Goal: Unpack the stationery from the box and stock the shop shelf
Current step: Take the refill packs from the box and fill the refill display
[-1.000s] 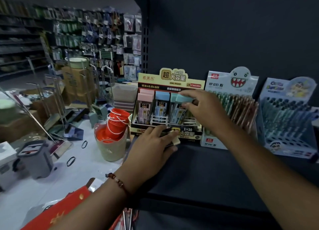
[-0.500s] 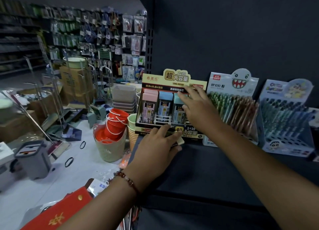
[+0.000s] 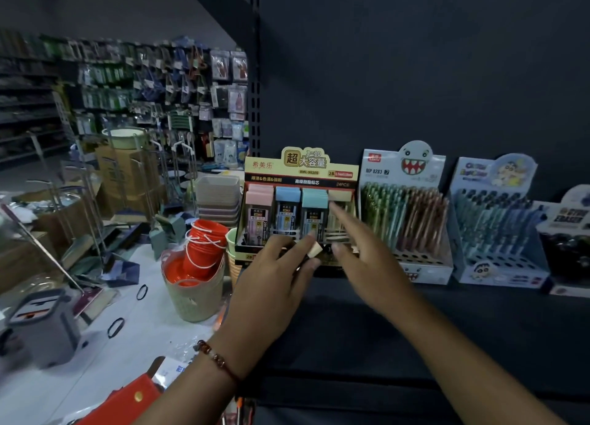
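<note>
Filling the lead-case display box (image 3: 300, 201) at the shelf's (image 3: 415, 322) far left: left hand (image 3: 274, 274) pinches a cream case (image 3: 316, 250) near its front, right hand (image 3: 360, 249) spread, empty; next, probably slot it in.

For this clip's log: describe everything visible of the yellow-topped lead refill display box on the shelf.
The lead refill display box is printed card with a yellow header bearing Chinese text, "2B" and "24PCS". It stands upright at the left end of the dark shelf, beside the shark-face pen display. Inside stand pink, blue, teal and cream-capped cases in a row. The left hand rests at its front edge, holding a small cream piece; the right hand, fingers extended, reaches across its front right.
</note>
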{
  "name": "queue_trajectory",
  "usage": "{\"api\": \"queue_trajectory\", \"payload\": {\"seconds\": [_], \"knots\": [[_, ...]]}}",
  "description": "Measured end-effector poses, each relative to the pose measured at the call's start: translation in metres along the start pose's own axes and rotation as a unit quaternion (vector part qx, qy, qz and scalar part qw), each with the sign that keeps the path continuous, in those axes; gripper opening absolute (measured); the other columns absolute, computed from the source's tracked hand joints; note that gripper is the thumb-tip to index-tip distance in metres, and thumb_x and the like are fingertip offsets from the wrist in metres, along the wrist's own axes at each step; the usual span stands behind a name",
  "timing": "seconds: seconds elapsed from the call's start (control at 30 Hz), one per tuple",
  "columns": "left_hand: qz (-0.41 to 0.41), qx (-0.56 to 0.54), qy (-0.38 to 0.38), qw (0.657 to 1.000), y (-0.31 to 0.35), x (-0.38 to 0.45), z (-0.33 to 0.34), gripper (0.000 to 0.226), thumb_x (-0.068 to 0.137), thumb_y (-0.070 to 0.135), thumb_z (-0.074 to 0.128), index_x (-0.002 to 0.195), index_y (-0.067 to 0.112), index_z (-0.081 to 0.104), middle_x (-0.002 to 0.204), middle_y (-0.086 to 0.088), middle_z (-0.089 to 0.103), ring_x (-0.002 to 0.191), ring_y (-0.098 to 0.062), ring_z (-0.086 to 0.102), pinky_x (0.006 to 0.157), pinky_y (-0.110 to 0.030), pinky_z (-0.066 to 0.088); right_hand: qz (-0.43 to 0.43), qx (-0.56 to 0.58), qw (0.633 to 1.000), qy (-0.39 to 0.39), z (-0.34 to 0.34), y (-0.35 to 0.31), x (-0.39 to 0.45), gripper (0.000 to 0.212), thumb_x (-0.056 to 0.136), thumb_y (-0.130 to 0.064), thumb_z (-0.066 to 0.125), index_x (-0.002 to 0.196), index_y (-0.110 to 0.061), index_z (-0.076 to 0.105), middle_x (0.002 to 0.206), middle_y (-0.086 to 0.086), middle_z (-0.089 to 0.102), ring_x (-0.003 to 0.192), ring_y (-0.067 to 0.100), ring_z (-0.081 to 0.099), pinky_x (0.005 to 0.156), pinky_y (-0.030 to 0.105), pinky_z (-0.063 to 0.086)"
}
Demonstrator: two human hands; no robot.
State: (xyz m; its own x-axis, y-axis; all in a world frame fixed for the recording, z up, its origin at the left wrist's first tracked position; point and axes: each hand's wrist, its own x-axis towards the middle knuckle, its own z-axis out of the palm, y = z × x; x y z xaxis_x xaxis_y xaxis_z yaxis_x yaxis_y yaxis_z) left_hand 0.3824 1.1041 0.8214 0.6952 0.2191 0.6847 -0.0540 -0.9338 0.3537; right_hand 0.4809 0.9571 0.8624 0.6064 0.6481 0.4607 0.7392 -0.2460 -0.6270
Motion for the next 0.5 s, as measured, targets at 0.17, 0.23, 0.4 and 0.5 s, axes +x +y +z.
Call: {"api": "queue_trajectory", "payload": {"seconds": [0.17,0.23,0.4,0.5], "knots": [[0.06,-0.059,0.037,0.996,0.009,-0.003,-0.003,0.039,0.102,0.043,0.041,0.13,0.022,0.057,0.11,0.005,0.064,0.09,-0.012,0.064,0.068,-0.038,0.056,0.043,0.19,0.981,-0.01,0.004,-0.006,-0.042,0.059,0.102,-0.018,0.05,0.137,-0.063,0.034,0.145,-0.035,0.039,0.133,-0.011,0.036,0.107,0.021,0.037],[0.084,-0.071,0.046,0.993,0.011,-0.004,-0.003,0.037,0.102,0.042,0.043,0.125,0.019,0.059,0.108,0.004,0.067,0.089,-0.01,0.065,0.069,-0.034,0.056,0.03,0.204,0.978,-0.014,0.004,-0.011,-0.046,0.055,0.102,-0.012,0.049,0.136,-0.055,0.042,0.137,-0.034,0.048,0.128,-0.013,0.042,0.102,0.013,0.039],[0.095,-0.099,0.046,0.989,0.011,-0.007,-0.004,0.043,0.103,0.045,0.042,0.117,0.012,0.065,0.102,0.005,0.069,0.085,-0.006,0.064,0.067,-0.029,0.055,0.018,0.185,0.982,0.012,-0.004,-0.023,-0.047,0.041,0.096,-0.01,0.061,0.12,-0.044,0.062,0.119,-0.026,0.064,0.114,-0.007,0.057,0.091,0.011,0.046],[0.106,-0.064,0.052,0.991,0.012,-0.008,-0.006,0.04,0.104,0.044,0.04,0.114,0.014,0.065,0.097,0.007,0.068,0.077,-0.007,0.062,0.06,-0.029,0.052,0.021,0.155,0.987,0.02,-0.014,-0.023,-0.045,0.035,0.094,-0.013,0.064,0.115,-0.041,0.066,0.112,-0.025,0.067,0.107,-0.007,0.06,0.088,0.011,0.047]]}}
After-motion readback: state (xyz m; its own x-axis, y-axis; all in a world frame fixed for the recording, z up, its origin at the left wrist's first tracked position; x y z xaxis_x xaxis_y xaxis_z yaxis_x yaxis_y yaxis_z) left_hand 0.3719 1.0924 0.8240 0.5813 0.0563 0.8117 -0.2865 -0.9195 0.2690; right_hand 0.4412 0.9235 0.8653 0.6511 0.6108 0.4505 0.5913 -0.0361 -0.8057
